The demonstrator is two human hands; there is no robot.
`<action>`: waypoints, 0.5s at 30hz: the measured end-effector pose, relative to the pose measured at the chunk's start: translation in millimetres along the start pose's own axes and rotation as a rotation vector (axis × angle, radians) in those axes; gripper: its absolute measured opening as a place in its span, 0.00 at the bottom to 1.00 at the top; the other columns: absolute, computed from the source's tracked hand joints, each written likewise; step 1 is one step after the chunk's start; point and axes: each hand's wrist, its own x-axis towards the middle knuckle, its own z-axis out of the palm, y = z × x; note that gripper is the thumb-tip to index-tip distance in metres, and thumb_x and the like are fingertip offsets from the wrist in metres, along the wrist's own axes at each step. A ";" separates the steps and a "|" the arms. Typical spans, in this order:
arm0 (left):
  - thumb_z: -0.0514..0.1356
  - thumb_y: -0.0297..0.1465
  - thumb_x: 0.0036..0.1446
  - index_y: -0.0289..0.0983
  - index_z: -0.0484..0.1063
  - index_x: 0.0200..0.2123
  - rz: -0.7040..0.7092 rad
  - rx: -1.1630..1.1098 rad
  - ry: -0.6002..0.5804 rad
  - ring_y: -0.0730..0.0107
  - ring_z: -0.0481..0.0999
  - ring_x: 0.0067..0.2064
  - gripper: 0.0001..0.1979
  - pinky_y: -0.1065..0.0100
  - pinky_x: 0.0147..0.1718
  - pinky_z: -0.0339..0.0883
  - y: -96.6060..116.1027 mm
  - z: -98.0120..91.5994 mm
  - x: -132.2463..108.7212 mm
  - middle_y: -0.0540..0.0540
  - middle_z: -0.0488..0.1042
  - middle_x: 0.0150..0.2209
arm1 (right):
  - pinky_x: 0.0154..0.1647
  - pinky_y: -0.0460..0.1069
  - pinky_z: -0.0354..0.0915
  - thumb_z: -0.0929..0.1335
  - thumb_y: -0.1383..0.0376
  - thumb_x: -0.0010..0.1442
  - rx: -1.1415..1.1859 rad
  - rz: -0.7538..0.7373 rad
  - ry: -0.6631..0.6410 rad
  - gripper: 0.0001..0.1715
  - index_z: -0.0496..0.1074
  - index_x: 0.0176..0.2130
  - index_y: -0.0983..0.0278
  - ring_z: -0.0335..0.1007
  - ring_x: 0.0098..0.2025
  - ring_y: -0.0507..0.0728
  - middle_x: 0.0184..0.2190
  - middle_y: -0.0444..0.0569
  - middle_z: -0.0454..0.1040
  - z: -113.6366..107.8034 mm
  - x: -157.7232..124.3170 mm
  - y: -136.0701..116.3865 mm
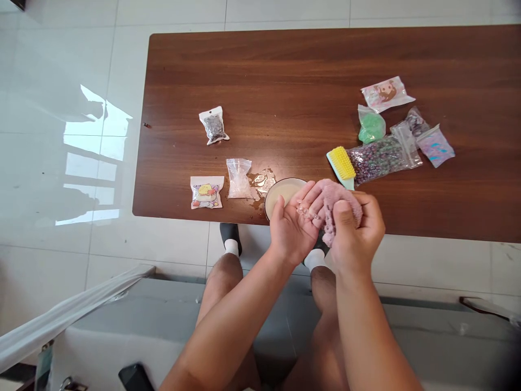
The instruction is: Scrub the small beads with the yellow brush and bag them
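Over the table's front edge, my left hand [293, 231] is palm up, fingers stretched out, with several small clear beads [305, 212] on the palm and fingers. My right hand [357, 231] grips a pink cloth [331, 198], thumb on top. The cloth lies against the left fingertips and partly covers them. Behind my left hand stands a round dish [279, 200] with a dark rim and cloudy pale contents; the hands hide its right part.
Spilled water [264, 182] lies beside a bag of pale pink bits [239, 182]. A cartoon packet [207, 193] and a pouch of dark beads [214, 126] are at left. At right are a yellow-bristled brush [342, 164], a large bead bag [382, 157] and a green bag [372, 126].
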 end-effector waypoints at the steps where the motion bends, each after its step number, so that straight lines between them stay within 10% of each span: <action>1: 0.43 0.46 0.72 0.34 0.75 0.56 -0.004 -0.007 0.009 0.56 0.62 0.73 0.29 0.55 0.71 0.58 0.1 -0.4 0.8 0.38 0.71 0.67 | 0.43 0.49 0.68 0.74 0.57 0.63 0.086 0.048 0.056 0.11 0.77 0.41 0.60 0.73 0.37 0.52 0.36 0.43 0.75 0.2 1.3 1.3; 5: 0.43 0.43 0.72 0.34 0.76 0.53 0.011 -0.025 0.011 0.58 0.66 0.71 0.27 0.56 0.71 0.59 1.4 -1.5 1.5 0.40 0.74 0.64 | 0.36 0.48 0.70 0.76 0.57 0.58 0.302 0.167 0.210 0.19 0.78 0.48 0.60 0.75 0.35 0.52 0.41 0.46 0.79 -3.5 12.7 6.9; 11: 0.45 0.41 0.72 0.35 0.76 0.51 0.047 -0.020 0.048 0.60 0.71 0.68 0.23 0.55 0.70 0.62 7.1 -5.1 3.2 0.41 0.79 0.59 | 0.12 0.44 0.46 0.69 0.51 0.63 0.423 0.292 0.239 0.26 0.64 0.20 0.60 0.49 0.13 0.48 0.15 0.37 0.56 -27.0 40.4 8.3; 15: 0.46 0.41 0.71 0.36 0.76 0.50 0.053 0.023 0.079 0.58 0.70 0.69 0.23 0.53 0.70 0.63 9.2 -4.8 5.1 0.40 0.78 0.59 | 0.14 0.46 0.51 0.65 0.60 0.63 0.248 0.188 0.338 0.24 0.57 0.18 0.58 0.48 0.13 0.49 0.13 0.37 0.52 -35.6 54.3 11.5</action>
